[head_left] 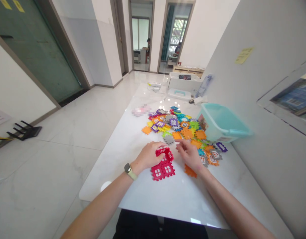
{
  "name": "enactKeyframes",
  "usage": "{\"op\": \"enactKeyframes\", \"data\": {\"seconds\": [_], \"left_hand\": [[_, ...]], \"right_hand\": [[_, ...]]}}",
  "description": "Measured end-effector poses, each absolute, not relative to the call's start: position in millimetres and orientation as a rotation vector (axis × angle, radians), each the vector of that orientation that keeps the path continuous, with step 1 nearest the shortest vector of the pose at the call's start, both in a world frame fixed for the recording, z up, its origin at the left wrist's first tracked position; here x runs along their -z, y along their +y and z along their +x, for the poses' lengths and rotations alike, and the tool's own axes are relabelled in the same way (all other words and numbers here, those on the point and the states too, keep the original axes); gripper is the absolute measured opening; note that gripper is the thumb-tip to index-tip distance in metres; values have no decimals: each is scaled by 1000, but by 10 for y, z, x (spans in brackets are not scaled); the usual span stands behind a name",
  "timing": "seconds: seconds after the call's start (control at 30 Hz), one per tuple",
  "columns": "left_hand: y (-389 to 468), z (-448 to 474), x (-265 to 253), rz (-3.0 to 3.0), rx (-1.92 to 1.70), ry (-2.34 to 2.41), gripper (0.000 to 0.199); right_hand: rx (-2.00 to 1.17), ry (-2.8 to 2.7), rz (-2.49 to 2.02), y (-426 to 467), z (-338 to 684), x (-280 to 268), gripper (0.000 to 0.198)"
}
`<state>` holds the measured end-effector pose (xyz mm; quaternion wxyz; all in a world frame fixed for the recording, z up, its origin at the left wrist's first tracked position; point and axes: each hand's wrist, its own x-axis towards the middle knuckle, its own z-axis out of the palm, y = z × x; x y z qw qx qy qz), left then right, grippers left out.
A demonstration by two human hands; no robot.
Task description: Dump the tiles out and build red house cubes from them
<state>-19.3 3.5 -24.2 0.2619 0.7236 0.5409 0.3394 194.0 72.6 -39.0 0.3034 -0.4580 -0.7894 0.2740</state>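
My left hand [151,154], with a watch at its wrist, is closed on a joined set of red interlocking window tiles [163,171]. Some of these tiles lie flat on the table, while others stand up at the back under my fingers. To the right, my right hand [189,154] hovers apart from the red tiles. Its index finger is stretched out, the other fingers are partly curled, and nothing shows in it. Just beyond it lies a pile of coloured tiles [186,133], with a grey tile [169,139] near the fingertip. An orange tile [190,170] is partly hidden below my right wrist.
A light teal bin [215,127] stands right of the pile by the wall. Toward the table's [113,166] far end are a white box [174,81], a lidded case [180,94] and scissors [191,100]. A black router [26,131] sits on the floor at left.
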Motion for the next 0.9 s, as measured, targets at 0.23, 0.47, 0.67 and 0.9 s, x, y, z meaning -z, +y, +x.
{"op": "enactKeyframes", "data": {"seconds": [0.23, 0.47, 0.67, 0.9], "left_hand": [[34, -257, 226, 2303, -860, 1224, 46], [12, -281, 236, 2473, -780, 1118, 46], [-14, -322, 171, 2498, -740, 1174, 37], [14, -330, 136, 2186, -823, 1139, 44]], "right_hand": [[-410, -2324, -1095, 1433, 1209, 209, 25], [-254, -2528, -1387, 2197, 340, 226, 24], [-209, -2608, -1662, 2448, 96, 208, 22], [-349, -2809, -1661, 2355, 388, 44, 24]]}}
